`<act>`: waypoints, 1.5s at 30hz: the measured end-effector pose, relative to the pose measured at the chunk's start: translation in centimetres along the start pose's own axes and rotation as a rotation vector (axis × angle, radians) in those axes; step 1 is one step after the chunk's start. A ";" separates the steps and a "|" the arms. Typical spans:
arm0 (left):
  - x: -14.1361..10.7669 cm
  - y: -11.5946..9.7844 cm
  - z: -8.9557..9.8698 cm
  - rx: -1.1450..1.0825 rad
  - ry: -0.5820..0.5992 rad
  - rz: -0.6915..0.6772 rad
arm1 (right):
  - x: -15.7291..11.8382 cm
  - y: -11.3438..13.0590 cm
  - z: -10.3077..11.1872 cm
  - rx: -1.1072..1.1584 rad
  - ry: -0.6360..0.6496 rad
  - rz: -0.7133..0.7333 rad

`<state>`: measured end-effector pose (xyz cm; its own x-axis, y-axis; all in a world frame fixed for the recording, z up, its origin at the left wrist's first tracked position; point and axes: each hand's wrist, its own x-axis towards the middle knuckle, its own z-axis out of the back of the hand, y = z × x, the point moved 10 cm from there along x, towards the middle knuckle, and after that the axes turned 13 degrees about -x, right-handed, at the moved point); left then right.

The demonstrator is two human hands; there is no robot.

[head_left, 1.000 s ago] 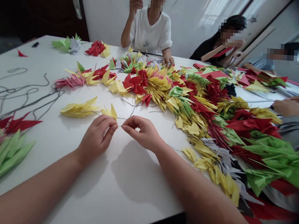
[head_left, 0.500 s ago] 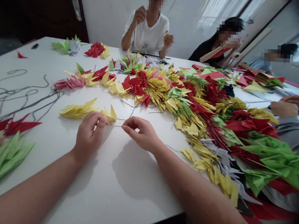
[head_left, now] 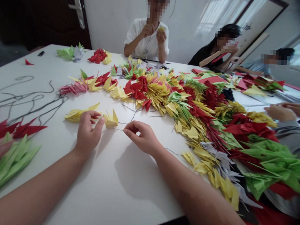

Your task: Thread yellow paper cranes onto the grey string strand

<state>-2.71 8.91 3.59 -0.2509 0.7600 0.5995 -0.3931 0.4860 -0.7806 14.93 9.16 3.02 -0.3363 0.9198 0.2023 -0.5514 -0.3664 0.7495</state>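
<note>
The right hand (head_left: 143, 137) pinches a dark thread (head_left: 120, 129) between thumb and forefinger, just beside a yellow paper crane (head_left: 110, 120). The left hand (head_left: 88, 134) is open, its fingers spread apart, hovering over a bunch of yellow cranes (head_left: 75, 115) on a white table (head_left: 139, 187).

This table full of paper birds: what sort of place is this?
Probably a shared craft workroom. A long white table is heaped with folded paper cranes, dark thread lies among them, and seated people work by hand around it.
</note>
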 end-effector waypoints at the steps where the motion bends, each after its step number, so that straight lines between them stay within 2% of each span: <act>1: 0.0 0.4 -0.1 -0.003 0.007 0.018 | 0.0 0.0 0.0 -0.004 0.001 0.002; 7: -0.1 1.1 -0.7 -0.018 0.068 0.066 | 0.0 0.1 0.0 -0.030 -0.014 0.010; 14: -0.1 -0.1 -1.1 0.022 0.121 0.037 | 0.1 0.1 0.0 -0.021 -0.020 0.014; 20: -0.4 1.3 -2.4 0.057 0.243 0.096 | 0.2 0.0 0.2 -0.020 -0.031 0.015; 23: -0.5 1.6 -2.5 -0.042 0.254 0.164 | 0.2 -0.2 0.1 -0.017 -0.024 0.003; 28: -0.7 0.8 -2.4 -0.205 0.218 0.224 | 0.2 -0.4 0.1 -0.013 -0.027 -0.012; 35: -1.5 1.5 -3.8 -0.166 0.345 0.340 | 0.3 -0.8 0.2 0.008 -0.053 -0.028; 45: -1.6 2.0 -3.9 -0.127 0.351 0.381 | 0.3 -1.0 0.1 0.046 -0.044 -0.042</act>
<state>0.33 10.35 0.42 -0.0357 0.9810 0.1907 -0.2160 0.1788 -0.9599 15.48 9.77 2.42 -0.2788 0.9399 0.1970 -0.5285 -0.3214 0.7857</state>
